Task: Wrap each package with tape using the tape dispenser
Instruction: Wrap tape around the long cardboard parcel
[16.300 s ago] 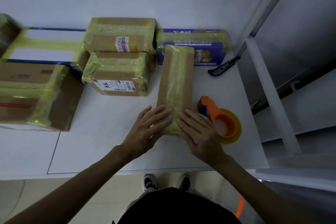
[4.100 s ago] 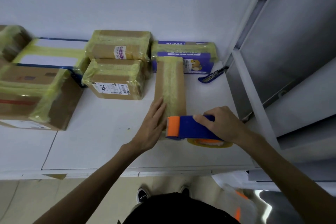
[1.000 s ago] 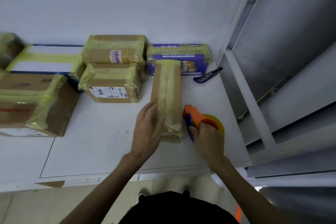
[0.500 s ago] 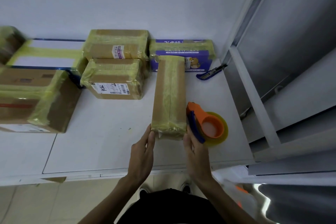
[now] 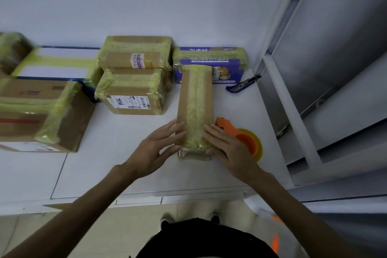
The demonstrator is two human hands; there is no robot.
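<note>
White table (image 5: 117, 165), pale wall (image 5: 146, 0); left hand (image 5: 155, 148), right hand (image 5: 229, 148), fingers (image 5: 172, 130) straight, against taped package (image 5: 194, 98).

A single wide-angle camera rides on the person's head, looking forward and steeply down. It faces the wall (image 5: 146, 2) at the far edge of the table (image 5: 125, 163), takes in that surface from near edge to far edge, and sits close above the left hand (image 5: 156, 148) and right hand (image 5: 230, 148).
</note>
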